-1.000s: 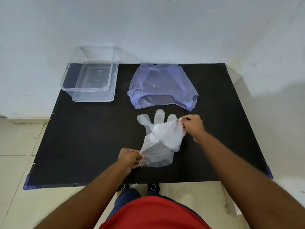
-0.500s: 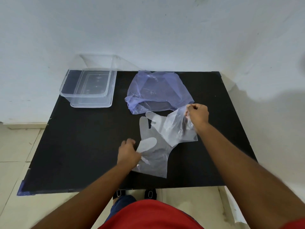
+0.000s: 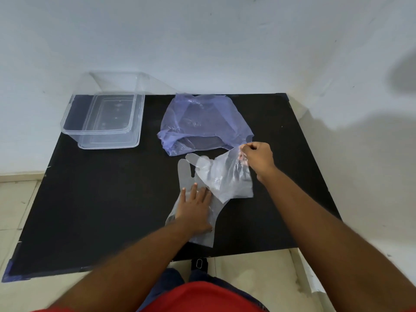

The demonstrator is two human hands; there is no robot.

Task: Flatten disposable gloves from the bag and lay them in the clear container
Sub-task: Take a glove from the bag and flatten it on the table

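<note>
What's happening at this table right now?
A person is separating two clear gloves on a black table. The left hand presses one glove flat, palm down. The right hand pinches a second glove by its edge and lifts it. The container holds no gloves yet; the purple bag lies beside it.

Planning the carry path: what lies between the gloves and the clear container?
Head view: only bare black tabletop lies between the gloves and the clear container.

Bare desk [image 3: 101, 199] spans the left side up to the clear container [image 3: 105, 122]; the bag [image 3: 202, 124] blocks the far edge's middle.
</note>
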